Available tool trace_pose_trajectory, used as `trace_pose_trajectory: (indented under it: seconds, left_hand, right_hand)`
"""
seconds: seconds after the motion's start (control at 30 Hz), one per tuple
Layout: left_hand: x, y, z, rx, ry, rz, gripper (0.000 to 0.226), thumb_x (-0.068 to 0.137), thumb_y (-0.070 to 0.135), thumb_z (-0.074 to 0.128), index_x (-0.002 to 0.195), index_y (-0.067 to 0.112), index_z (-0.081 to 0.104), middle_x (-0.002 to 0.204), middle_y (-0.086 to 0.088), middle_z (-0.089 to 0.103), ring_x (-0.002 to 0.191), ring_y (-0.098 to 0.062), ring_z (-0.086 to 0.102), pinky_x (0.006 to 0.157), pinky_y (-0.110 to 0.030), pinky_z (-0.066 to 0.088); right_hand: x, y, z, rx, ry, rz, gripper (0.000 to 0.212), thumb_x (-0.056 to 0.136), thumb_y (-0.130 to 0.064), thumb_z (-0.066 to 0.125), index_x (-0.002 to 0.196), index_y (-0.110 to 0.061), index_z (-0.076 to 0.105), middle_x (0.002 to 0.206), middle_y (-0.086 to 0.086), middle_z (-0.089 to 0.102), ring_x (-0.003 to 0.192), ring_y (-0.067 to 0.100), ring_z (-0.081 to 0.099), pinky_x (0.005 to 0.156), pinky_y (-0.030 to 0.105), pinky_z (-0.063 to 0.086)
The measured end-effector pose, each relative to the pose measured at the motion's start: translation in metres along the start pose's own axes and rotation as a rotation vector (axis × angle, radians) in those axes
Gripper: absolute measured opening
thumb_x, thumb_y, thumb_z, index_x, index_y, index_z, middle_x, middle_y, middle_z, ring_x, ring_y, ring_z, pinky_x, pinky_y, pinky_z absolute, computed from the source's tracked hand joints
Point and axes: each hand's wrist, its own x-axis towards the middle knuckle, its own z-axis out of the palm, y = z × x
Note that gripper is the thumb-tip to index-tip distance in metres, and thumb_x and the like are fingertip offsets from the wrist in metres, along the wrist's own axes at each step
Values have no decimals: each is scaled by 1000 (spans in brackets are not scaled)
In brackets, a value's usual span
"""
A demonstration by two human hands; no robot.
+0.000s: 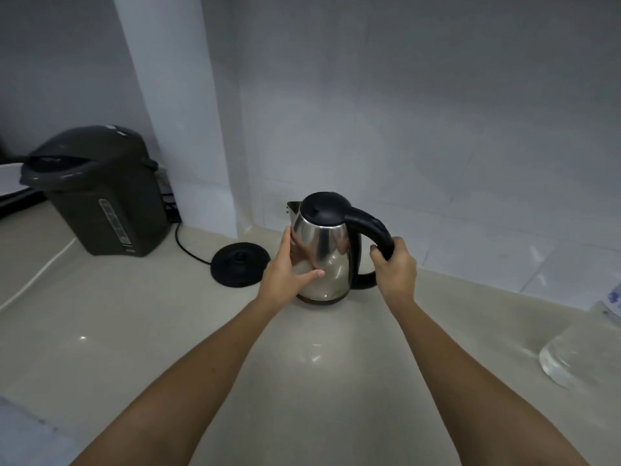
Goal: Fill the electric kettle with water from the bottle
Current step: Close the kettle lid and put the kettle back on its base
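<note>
A steel electric kettle (331,260) with a black lid and black handle stands on the beige counter (168,348), off its base, lid down. My right hand (395,269) is wrapped around the handle. My left hand (289,267) lies flat against the kettle's left side, fingers spread. The round black kettle base (239,263) sits just left of the kettle, its cord running back to the wall. A clear plastic water bottle (584,348) lies at the right edge, partly cut off by the frame.
A dark grey hot-water dispenser (100,193) stands at the back left of the counter. A white tiled wall (403,129) runs behind the kettle, with a white pillar at the back left.
</note>
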Motion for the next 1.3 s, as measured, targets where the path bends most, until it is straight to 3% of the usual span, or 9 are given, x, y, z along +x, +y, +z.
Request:
trace_pose_trajectory:
  seconds: [0.1,0.3,0.53,0.7,0.9,1.3]
  left_hand:
    - [27,-20,-46,2,-3,-16,114,66,45,84,150,37,8,139,5,53,126,-18,53,105,-42,46]
    - [68,-71,-124,30,17,-23,108,63,44,85,147,34,18,132,3,58,119,-19,57,101,-38,48]
    - [103,-117,-170,15,-30,-38,104,63,42,86,144,34,21,130,3,59,118,-19,58,100,-41,49]
    - [108,-127,-170,36,7,-37,109,62,49,84,147,34,18,129,5,60,117,-18,58,98,-40,51]
    - [107,-123,-159,74,-7,-23,113,63,54,82,150,34,11,132,4,60,120,-19,58,101,-42,49]
    - [96,-136,-166,81,50,-11,107,69,49,80,151,32,13,128,6,61,116,-15,60,98,-40,51]
  right_hand:
    - [1,-29,48,43,-13,2,12,87,-27,58,91,-17,53,68,-3,56,63,15,54,54,26,40]
    - [-5,-73,145,68,-38,36,12,88,-27,60,91,-18,52,68,-6,54,64,13,53,60,27,39]
    - [-4,-96,215,56,-41,72,10,88,-26,60,92,-19,53,69,-4,56,64,8,53,53,19,36]
    - [-3,-95,228,32,-9,104,10,89,-27,59,91,-21,52,69,-5,55,64,8,54,53,19,38]
    - [-2,-81,221,5,14,148,12,89,-28,57,93,-18,53,70,-2,55,66,15,55,62,28,42]
    - [-4,-85,219,-2,-80,26,8,88,-29,57,93,-25,52,71,-6,57,68,9,56,58,24,42]
